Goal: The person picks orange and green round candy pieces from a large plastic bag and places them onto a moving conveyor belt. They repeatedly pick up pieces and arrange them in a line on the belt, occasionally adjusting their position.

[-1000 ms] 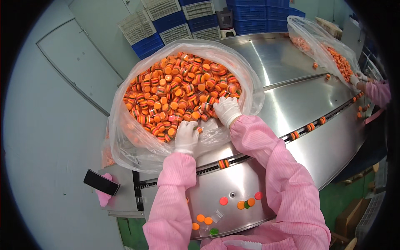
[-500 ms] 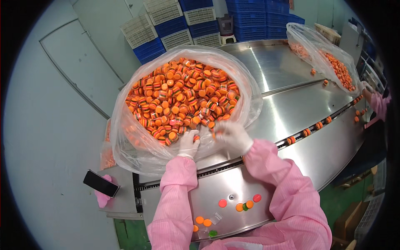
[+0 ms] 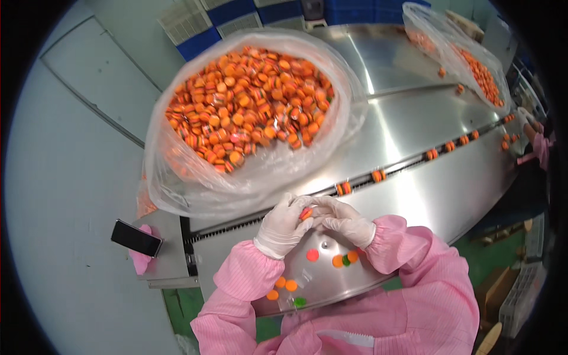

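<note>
My gloved left hand is closed, with a small orange-and-red striped candy held at its thumb and fingertips. My gloved right hand meets it from the other side, its fingers bent and closed; whatever they grip is hidden. Both hands are over the front steel plate, just on my side of the conveyor slot. Beyond them a large clear plastic bag lies open, heaped with striped round candies. Below the hands lie a red disc, several orange discs and green ones.
Striped candies sit spaced along the slot to the right. Another filled bag stands at the far right, near another person's hand. A phone rests on pink cloth at the left. Crates are stacked behind.
Both hands have left the bag's near edge and come back toward me, meeting over the front plate. A striped candy is now between them. The camera view has tipped lower.
</note>
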A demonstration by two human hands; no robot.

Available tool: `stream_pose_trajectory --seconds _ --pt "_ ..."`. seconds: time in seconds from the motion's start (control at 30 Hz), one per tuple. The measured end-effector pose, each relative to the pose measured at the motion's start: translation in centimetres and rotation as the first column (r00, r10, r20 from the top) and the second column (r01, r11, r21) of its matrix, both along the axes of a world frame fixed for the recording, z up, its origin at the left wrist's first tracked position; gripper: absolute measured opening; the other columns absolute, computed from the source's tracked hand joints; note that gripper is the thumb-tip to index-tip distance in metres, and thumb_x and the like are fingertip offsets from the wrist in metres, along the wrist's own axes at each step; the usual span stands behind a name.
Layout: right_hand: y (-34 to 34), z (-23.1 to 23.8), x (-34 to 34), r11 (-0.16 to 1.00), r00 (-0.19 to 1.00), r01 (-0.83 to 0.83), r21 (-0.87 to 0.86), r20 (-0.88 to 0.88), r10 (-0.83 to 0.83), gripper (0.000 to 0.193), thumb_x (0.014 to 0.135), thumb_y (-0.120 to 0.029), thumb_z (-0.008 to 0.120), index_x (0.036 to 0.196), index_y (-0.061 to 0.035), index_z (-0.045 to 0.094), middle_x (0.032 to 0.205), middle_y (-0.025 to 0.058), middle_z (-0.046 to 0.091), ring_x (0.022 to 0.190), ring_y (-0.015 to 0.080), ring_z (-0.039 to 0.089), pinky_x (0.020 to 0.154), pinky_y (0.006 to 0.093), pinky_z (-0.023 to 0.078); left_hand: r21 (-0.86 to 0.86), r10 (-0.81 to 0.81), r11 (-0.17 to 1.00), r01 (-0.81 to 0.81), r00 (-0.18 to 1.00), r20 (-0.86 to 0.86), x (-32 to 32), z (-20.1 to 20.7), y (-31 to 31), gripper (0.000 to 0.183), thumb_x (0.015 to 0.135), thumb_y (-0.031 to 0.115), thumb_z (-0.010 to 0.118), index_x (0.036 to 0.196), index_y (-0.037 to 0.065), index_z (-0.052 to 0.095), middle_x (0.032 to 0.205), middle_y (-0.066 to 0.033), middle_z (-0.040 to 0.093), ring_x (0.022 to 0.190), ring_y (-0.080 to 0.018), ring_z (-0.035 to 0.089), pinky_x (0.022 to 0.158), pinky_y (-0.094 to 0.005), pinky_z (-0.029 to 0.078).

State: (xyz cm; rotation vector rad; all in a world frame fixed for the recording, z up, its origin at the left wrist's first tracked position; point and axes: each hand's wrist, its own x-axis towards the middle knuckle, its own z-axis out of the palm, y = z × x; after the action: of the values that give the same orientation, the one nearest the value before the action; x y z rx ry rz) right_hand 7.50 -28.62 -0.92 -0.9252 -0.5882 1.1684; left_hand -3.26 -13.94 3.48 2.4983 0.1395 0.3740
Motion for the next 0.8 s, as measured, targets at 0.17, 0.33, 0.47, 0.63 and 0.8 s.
stream_pose_trajectory --seconds 0.17,0.33,0.47,0.63,0.8 --pt "-2.0 -2.4 -2.8 0.999 0.968 0.03 0.035 -0.251 -0.02 0.05 0.085 -0.011 0.058 0.127 0.0017 0.035 0.112 0.0087 0.055 0.098 0.0138 0.055 0.085 0.0243 0.045 -0.074 -0.081 0.995 0.067 0.976 -0.201 -1.4 0.3 -3.1 0.042 0.071 0.007 0.066 0.111 0.007 0.052 0.092 -0.0105 0.048 0.081 -0.0267 0.056 0.07 -0.0325 0.047" --pt "-2.9 -1.9 -2.6 0.999 0.975 -0.025 -0.041 -0.22 0.015 0.045 0.086 -0.009 0.056 0.125 0.0023 0.038 0.109 0.009 0.055 0.095 0.0142 0.056 0.085 0.0254 0.046 -0.276 0.003 0.961 -0.018 0.998 -0.056 -2.7 -0.6 -3.3 0.034 0.073 -0.003 0.06 0.107 0.002 0.058 0.092 -0.0104 0.055 0.084 -0.0215 0.057 0.074 -0.0273 0.046" --pt "-2.6 -1.5 -3.0 0.999 0.975 -0.046 -0.005 -0.218 0.044 0.045 0.086 -0.008 0.056 0.125 0.0025 0.038 0.105 0.0081 0.056 0.091 0.0137 0.057 0.081 0.0249 0.047 -0.199 0.137 0.972 -0.126 0.99 0.038 -3.5 -0.4 -4.3 0.034 0.073 -0.005 0.059 0.107 -0.001 0.056 0.094 -0.0101 0.055 0.084 -0.0193 0.057 0.074 -0.0253 0.046" --pt "-2.8 -1.1 -2.7 0.992 0.978 -0.105 -0.069 -0.185 0.091 0.04 0.083 -0.003 0.058 0.119 0.0013 0.042 0.098 0.0058 0.056 0.086 0.0122 0.056 0.078 0.0246 0.047 -0.617 0.234 0.771 -0.157 0.971 0.045 -4.5 -1.9 -4.8 0.035 0.074 -0.007 0.057 0.108 -0.001 0.055 0.096 -0.0085 0.056 0.084 -0.0157 0.057 0.074 -0.0243 0.046" --pt "-2.7 -2.7 -3.0 0.988 0.98 0.09 -0.129 0.189 -0.065 0.034 0.079 -0.002 0.061 0.111 -0.0009 0.049 0.094 0.0061 0.057 0.08 0.0125 0.057 0.076 0.0251 0.047 -0.427 0.071 0.9 -0.081 0.997 -0.039 -4.4 -1.9 -3.9 0.039 0.074 -0.002 0.058 0.112 0.002 0.053 0.098 -0.009 0.055 0.085 -0.0184 0.059 0.072 -0.0265 0.048"
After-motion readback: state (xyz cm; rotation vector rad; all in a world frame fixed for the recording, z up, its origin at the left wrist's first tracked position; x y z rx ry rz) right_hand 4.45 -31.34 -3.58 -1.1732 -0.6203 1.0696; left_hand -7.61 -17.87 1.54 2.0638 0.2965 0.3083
